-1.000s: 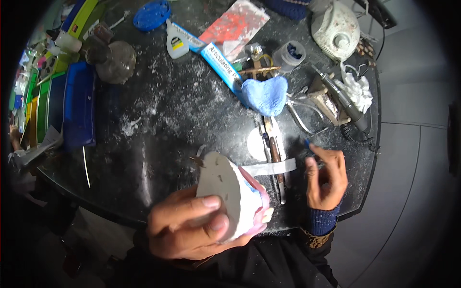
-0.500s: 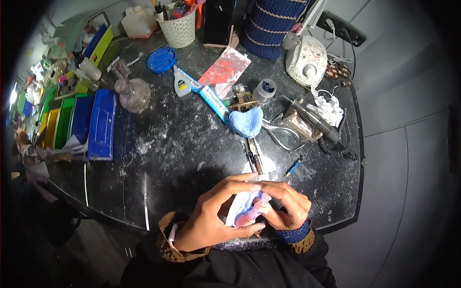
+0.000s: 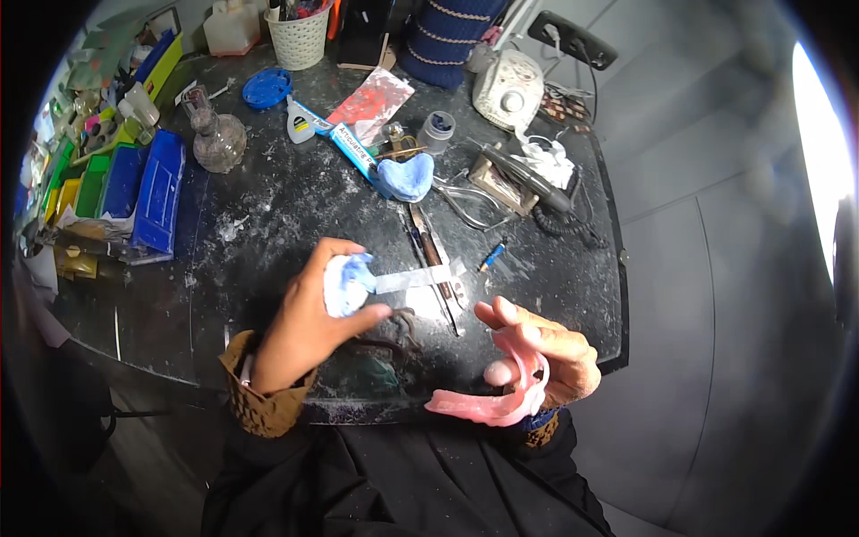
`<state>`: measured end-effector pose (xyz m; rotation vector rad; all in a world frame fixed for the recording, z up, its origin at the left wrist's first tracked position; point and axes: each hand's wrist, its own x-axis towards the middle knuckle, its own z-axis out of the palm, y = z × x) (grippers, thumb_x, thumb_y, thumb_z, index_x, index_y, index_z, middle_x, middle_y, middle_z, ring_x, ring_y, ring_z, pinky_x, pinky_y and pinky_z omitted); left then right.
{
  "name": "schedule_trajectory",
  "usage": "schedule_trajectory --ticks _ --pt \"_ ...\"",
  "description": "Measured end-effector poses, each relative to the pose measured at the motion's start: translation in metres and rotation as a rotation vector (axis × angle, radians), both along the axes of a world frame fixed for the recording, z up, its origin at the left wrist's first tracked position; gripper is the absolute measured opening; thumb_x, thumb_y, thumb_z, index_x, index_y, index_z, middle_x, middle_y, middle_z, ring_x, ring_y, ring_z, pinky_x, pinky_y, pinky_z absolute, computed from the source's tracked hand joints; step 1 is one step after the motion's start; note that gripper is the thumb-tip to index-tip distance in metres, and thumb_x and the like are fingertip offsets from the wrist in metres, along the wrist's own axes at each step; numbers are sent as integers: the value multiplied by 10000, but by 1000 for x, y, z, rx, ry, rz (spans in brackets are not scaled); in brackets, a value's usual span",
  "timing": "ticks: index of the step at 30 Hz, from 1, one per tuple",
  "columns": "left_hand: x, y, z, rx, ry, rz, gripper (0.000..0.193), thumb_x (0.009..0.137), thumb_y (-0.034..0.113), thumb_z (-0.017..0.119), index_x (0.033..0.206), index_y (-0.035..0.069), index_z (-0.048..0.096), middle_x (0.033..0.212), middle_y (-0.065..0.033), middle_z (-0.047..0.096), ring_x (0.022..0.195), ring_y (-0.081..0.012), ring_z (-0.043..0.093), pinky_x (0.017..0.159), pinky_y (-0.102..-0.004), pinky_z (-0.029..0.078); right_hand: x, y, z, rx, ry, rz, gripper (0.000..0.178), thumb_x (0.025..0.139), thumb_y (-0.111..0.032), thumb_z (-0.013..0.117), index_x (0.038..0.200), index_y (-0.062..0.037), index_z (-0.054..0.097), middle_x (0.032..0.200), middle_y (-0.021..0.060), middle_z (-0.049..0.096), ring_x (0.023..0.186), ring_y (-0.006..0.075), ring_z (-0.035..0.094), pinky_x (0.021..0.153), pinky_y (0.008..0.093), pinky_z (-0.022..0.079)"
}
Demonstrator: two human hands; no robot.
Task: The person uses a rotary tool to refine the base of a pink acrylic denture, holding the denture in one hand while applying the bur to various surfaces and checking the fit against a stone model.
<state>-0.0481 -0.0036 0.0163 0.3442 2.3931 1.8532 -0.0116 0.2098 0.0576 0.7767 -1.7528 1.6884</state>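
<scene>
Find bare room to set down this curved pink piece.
Two dusty but open patches: between the nearest blue plastic bin and the left hand, and between the short blue stick and the right edge of the black tabletop. Crowded: around the light-blue heart-shaped block, silver metal pliers and grey pen-shaped handpiece.

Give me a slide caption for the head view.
At a dusty black workbench, the left hand holds a white-and-blue cast, the right hand a curved pink piece.
</scene>
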Motion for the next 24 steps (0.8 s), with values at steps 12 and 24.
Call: schedule_trajectory --ticks 12,24 --pt "26 -35 5 -683 293 483 352 783 126 703 1063 -55 588 1024 -222 611 805 -270 645 709 -324 488 29 14 20 113 372 -74 418 607 -78 844 942 -20 602 955 224 664 916 322 660 768 399 561" --pt "84 36 52 1035 -235 -459 578 687 -13 767 1189 -46 482 1083 -242 604 1026 -296 612 837 -393 556 25 30 42 227 335 143 248 671 -40 718 900 36 660 1014 219 654 983 375 631 825 449 529"
